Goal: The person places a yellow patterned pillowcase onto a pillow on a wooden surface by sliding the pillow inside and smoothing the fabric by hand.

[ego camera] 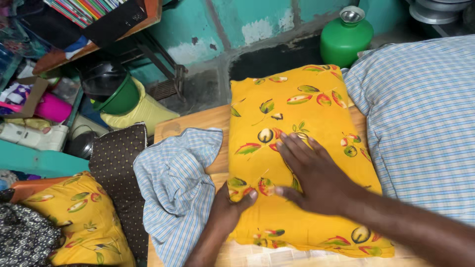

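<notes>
From the head camera I look down on a folded yellow leaf-print cloth (302, 148) lying on a wooden table (198, 123). My right hand (311, 173) lies flat on its middle, fingers spread and palm down, which I judge pins the fold so it cannot slide. My left hand (232, 207) grips the cloth's near left edge, thumb on top and fingers tucked out of sight below (so I cannot tell how they curl). A crumpled blue checked cloth (178, 183) hangs off the table's left side, touching the left wrist. A blue checked pillow (420, 123) butts against the yellow cloth's right edge, leaving no room there. Bare wood shows only between the two cloths and along the near edge. A green pot (346, 42) stands beyond the far edge.
</notes>
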